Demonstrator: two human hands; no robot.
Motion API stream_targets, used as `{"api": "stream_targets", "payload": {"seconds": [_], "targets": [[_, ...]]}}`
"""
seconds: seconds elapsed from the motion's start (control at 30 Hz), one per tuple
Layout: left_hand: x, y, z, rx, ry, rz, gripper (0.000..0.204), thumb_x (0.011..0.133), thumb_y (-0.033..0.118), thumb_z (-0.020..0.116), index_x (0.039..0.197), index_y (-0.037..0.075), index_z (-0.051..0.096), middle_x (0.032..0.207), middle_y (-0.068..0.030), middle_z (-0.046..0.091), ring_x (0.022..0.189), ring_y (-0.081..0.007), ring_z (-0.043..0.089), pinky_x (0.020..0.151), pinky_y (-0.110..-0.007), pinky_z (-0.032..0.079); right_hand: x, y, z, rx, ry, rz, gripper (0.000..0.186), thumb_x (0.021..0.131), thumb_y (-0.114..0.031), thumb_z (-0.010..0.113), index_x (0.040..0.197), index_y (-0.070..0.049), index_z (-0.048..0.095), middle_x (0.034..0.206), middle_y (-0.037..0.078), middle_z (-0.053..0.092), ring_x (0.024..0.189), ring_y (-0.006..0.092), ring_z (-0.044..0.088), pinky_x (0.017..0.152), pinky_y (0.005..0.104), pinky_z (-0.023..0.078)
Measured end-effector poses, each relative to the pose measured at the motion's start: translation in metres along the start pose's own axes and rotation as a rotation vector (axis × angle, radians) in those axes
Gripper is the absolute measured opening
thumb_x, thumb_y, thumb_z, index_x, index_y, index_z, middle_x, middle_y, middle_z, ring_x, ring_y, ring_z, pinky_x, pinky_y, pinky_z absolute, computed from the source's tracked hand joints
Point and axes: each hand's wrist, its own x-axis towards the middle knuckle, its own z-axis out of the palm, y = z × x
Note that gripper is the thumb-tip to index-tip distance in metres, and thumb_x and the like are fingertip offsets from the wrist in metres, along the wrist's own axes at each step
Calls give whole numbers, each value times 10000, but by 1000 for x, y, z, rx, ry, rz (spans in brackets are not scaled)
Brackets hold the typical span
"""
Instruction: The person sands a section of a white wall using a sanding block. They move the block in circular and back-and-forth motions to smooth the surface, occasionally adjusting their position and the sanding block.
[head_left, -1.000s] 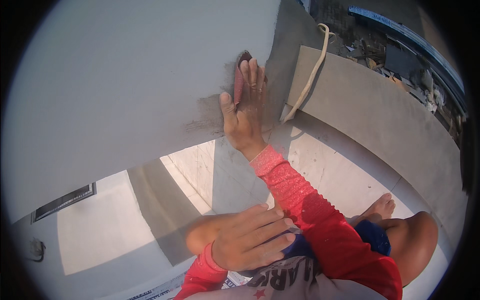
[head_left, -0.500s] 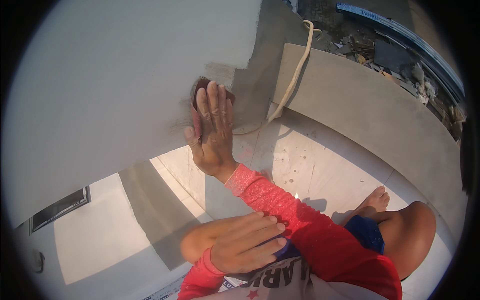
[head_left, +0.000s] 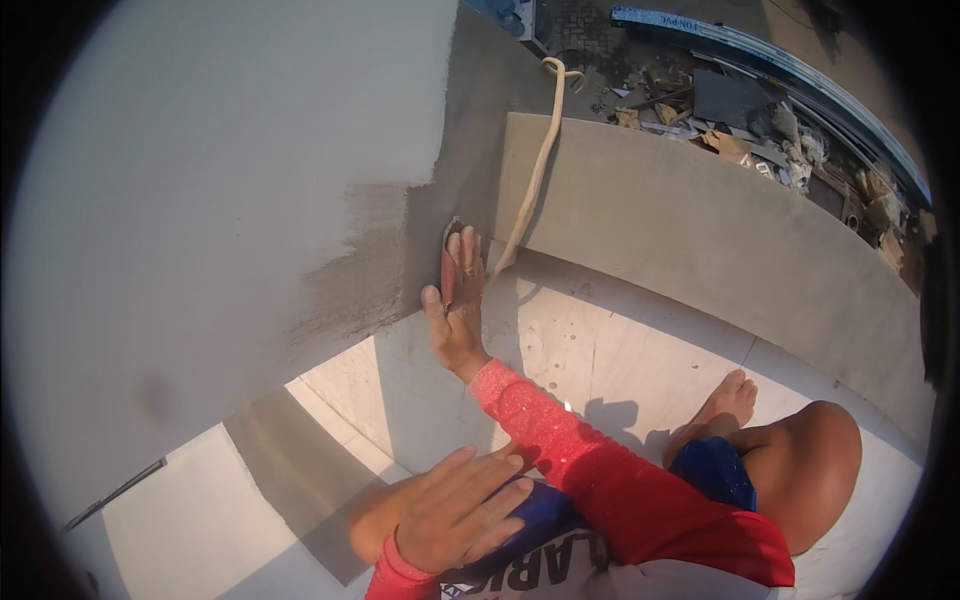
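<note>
My right hand (head_left: 456,330) presses a reddish sheet of sandpaper (head_left: 448,272) against the grey, unpainted strip at the edge of the whitish wall (head_left: 220,180), its fingers over the sheet and thumb to the left. A scuffed, streaky patch (head_left: 350,270) shows left of the hand. My left hand (head_left: 455,505) lies loosely near my lap and bent leg, fingers apart and nothing in it.
A pale bent cable (head_left: 540,160) hangs over a grey ledge (head_left: 700,230). Beyond it lie a heap of rubble (head_left: 740,120) and long blue lengths of material (head_left: 680,25). Light floor tiles (head_left: 600,360), my bare foot (head_left: 730,400) and a bent knee are below.
My right hand and the sandpaper moved down and left, then to the wall's edge as the view shifted. More of the scuffed patch is exposed. My left hand stays by my lap.
</note>
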Motion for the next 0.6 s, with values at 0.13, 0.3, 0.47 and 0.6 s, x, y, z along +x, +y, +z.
{"api": "stream_targets", "payload": {"seconds": [0.13,0.3,0.47,0.6], "targets": [[-16,3,3,-23,-20,-83,389,905,264,754,1232,62,697,1227,-164,707,1081,-338,704,979,-480,542,146,-7,-20,92,93,-20,791,1091,-540,330,1648,-12,137,1721,225,86,1601,376,40,1276,533,41],[-20,-2,7,-141,-44,-31,402,954,343,701,1240,59,699,1226,-178,712,1093,-342,711,990,-487,536,204,-1,-47,172,26,-43,798,1088,-542,353,1646,-13,139,1725,203,90,1600,367,41,1283,493,44],[-4,-18,4,-33,-60,-84,419,916,296,749,1258,63,689,1273,-174,689,1150,-342,681,995,-489,528,10,3,10,33,37,35,796,1077,-577,306,1662,-66,135,1732,181,84,1603,376,14,1282,523,13],[-5,-12,-1,-87,-72,-42,431,926,310,739,1264,49,684,1267,-187,692,1125,-352,692,994,-489,529,149,-12,-19,99,88,33,790,1082,-570,330,1651,-48,168,1724,199,107,1603,359,38,1283,522,28]]}}
